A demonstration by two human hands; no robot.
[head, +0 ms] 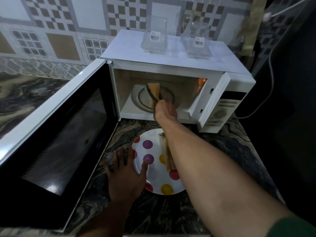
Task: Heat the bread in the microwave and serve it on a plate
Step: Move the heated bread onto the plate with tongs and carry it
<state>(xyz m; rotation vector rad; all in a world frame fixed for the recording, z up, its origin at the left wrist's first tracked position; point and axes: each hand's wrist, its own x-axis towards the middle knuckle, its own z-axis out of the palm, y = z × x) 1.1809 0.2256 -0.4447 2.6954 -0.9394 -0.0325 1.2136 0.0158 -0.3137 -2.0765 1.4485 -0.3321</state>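
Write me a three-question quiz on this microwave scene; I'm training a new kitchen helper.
1. True or false: the microwave door is closed.
2. What does the right hand hold? A) tongs B) a spoon C) a cup
3. Fill in: the left hand rests on the edge of the spotted ____.

Key
1. False; it stands wide open.
2. A; the tongs grip bread inside the oven.
3. Plate; another slice already lies on it.
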